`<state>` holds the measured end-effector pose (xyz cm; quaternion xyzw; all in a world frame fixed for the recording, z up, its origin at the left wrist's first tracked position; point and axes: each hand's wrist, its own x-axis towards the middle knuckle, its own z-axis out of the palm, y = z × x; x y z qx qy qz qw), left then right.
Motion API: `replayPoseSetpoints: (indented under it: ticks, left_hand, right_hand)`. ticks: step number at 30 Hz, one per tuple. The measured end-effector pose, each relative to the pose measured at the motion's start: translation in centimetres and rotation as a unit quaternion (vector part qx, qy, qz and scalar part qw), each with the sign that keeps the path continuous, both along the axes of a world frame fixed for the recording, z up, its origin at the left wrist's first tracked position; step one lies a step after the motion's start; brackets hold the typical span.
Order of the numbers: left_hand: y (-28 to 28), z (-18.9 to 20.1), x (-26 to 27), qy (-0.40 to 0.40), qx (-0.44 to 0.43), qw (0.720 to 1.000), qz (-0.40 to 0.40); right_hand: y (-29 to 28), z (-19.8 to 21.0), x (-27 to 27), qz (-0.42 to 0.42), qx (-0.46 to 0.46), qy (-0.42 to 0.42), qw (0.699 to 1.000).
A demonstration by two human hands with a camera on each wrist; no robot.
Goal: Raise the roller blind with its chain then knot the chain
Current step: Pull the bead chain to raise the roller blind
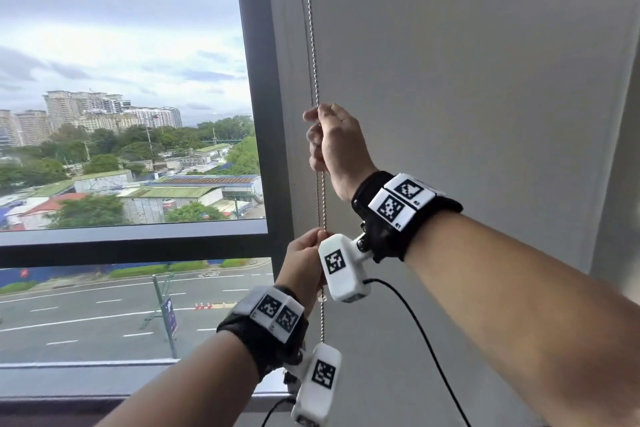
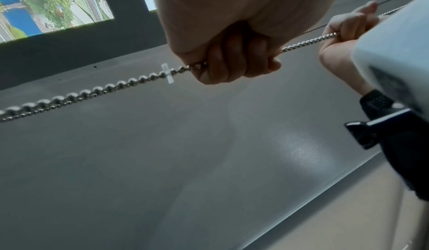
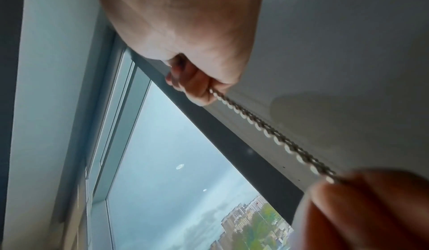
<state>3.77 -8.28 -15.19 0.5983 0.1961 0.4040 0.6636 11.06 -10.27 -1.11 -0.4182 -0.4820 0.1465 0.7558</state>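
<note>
A metal bead chain (image 1: 314,55) hangs down the left edge of the grey roller blind (image 1: 467,80), which covers the right window pane. My right hand (image 1: 329,139) grips the chain high up, fingers curled round it. Lower down, my left hand (image 1: 304,253) grips the same chain in a fist. Both strands run taut between the two hands (image 1: 322,198). In the left wrist view the left hand (image 2: 232,65) holds the chain (image 2: 92,92) just past a white plastic connector (image 2: 167,72). In the right wrist view the right hand (image 3: 197,87) holds the chain (image 3: 267,133).
A dark window frame post (image 1: 256,80) stands just left of the chain. The left window pane (image 1: 121,97) is uncovered and shows buildings and a road. A sill (image 1: 138,388) runs along the bottom. A grey wall (image 1: 620,201) borders the blind on the right.
</note>
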Motion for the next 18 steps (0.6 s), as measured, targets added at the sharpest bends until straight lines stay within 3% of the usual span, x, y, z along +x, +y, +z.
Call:
replayPoseSetpoints:
  ticks: [5,8,12,18]
  left_hand:
    - [0.9,0.1,-0.3,0.011,-0.005,0.999,-0.032]
    - [1.7,1.4,-0.9,-0.025,-0.005,0.997,-0.071]
    - [2.3,4.8,-1.0,-0.076,0.020,0.994,-0.081]
    - [1.2,11.2,-0.4,-0.117,0.053,0.984,-0.122]
  right_hand:
    - [0.4,-0.7,0.0,-0.054,0.034,-0.028,0.998]
    - [0.8,-1.2,0.3,-0.116,0.045,-0.081,0.989]
    - [1.1,-3.7,0.4,-0.146,0.045,-0.103,0.983]
    - [0.6,-9.5,0.9,-0.115,-0.005,-0.096,0.989]
